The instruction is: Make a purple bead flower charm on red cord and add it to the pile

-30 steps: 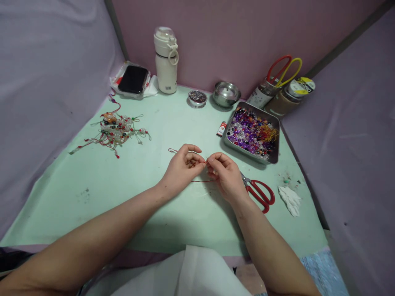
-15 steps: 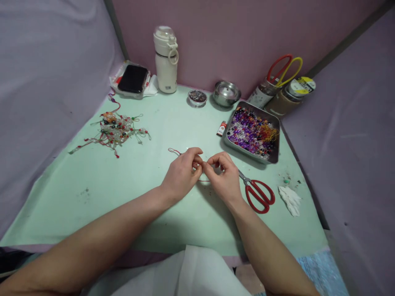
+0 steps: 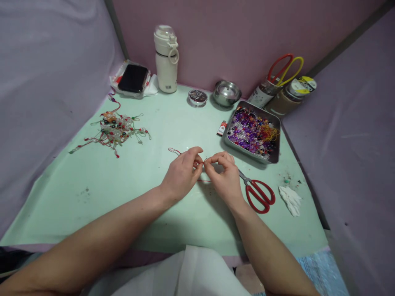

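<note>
My left hand pinches a thin red cord, whose looped end sticks out past the knuckles on the far left side. Close against it, my right hand is closed in a pinch on the same cord, fingertips almost meeting the left ones. Another stretch of the cord shows below, between the two palms. Whether a bead sits inside the fingers is hidden. Red-handled scissors lie just right of my right hand, their blades partly behind it.
A metal tray of beads stands at the right, with a lighter beside it. Beaded strings lie in a pile at left. Along the back are a phone, a bottle, a metal bowl and jars. A crumpled tissue lies right.
My right fingertips have drawn slightly apart from the left ones, and a bit of red cord now shows between them. The left hand has hardly moved.
</note>
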